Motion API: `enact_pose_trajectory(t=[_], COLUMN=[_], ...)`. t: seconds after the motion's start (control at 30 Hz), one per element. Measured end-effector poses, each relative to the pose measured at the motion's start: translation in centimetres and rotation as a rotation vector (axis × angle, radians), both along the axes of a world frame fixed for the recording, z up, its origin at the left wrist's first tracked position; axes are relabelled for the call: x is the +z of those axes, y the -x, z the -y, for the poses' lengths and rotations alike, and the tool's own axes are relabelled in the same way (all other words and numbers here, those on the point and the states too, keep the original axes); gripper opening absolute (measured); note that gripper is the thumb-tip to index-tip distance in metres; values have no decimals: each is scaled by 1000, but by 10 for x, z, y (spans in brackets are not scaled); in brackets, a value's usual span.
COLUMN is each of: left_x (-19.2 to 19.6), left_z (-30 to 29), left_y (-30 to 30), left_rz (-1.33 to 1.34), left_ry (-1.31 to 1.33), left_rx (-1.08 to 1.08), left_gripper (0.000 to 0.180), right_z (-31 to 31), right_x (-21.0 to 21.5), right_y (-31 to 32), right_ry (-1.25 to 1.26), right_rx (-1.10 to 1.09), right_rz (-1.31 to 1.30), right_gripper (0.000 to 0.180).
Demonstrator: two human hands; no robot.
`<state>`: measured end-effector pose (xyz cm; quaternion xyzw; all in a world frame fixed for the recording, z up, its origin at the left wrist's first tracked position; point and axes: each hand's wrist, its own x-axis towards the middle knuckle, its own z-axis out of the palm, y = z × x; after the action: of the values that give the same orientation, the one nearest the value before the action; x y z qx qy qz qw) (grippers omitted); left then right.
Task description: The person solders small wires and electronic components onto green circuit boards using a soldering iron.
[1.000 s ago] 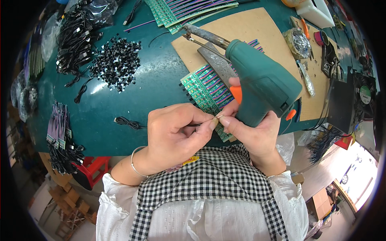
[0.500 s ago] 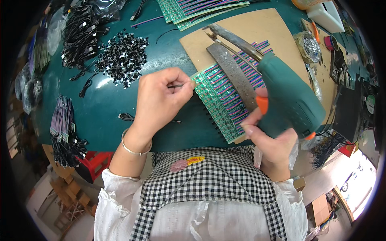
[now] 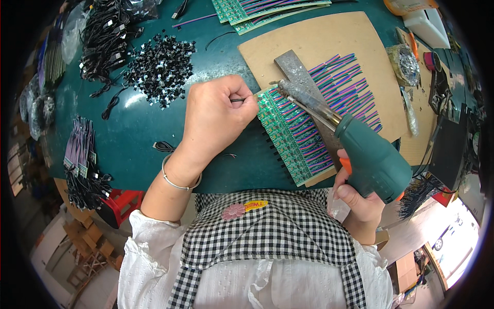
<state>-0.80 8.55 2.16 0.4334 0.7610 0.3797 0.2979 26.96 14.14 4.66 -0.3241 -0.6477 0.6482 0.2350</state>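
My right hand (image 3: 360, 201) is wrapped round the grip of a dark green soldering gun (image 3: 373, 154) with an orange trigger. Its metal tip lies over the upper part of a panel of small green circuit boards (image 3: 283, 136), which has rows of pink, blue and black wires. A grey metal bar (image 3: 298, 77) rests slantwise across those wires. Beside the panel's upper left corner my left hand (image 3: 218, 110) pinches a thin black cable (image 3: 236, 100). The cable's end at the boards is hidden by my fingers.
Under the panel lies a tan board (image 3: 355, 36) on the green table (image 3: 216, 56). Left of my left hand are a heap of small black connectors (image 3: 159, 69) and bundled black cables (image 3: 105, 41). More circuit panels (image 3: 257, 13) sit at the back. A foil-wrapped lump (image 3: 404, 64) stands right.
The soldering gun's tip has come down and nearer, from above the metal bar to the boards' upper part. My left hand still pinches the cable. The whole view has shifted slightly.
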Motion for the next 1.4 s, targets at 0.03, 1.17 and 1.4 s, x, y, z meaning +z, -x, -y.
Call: enact_pose_trajectory(t=[0.03,1.17,1.4], left_x=[1,-1,0], left_z=[0,-4,-3], left_y=[-2,1,2], left_rz=[-71,-169,-152], left_ry=[-16,-48,-36], left_rx=[0,-25,-33], left_gripper=[7,6,6], right_z=[1,2,-1], right_x=[0,22,9], right_y=[-1,18,5], right_ry=[11,257,49], right_rx=[18,-187,50], right_rz=[3,-9,97], right_gripper=[67,38,61])
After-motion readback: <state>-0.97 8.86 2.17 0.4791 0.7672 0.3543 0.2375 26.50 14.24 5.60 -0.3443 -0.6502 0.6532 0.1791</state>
